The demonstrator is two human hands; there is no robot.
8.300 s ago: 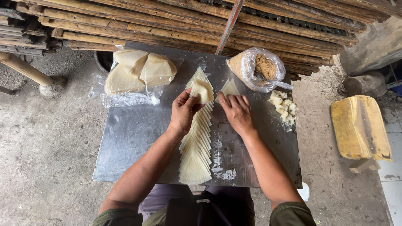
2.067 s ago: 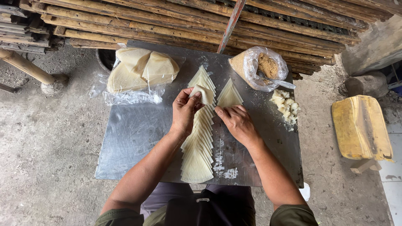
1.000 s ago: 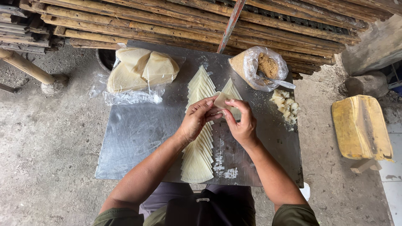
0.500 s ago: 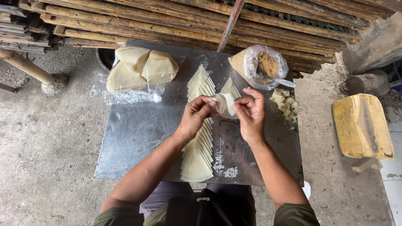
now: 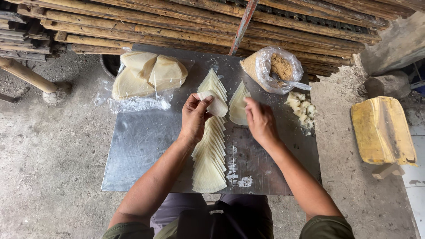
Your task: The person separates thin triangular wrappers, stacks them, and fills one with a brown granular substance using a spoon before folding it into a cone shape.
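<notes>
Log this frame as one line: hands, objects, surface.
left hand: holds folded wrapper | right hand: empty, over metal sheet | wrapper row: overlapped | filling bag: open

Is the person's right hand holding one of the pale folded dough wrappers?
No, the right hand hovers empty over the metal sheet, while the left hand holds the pale folded dough wrapper in its fingers.
</notes>
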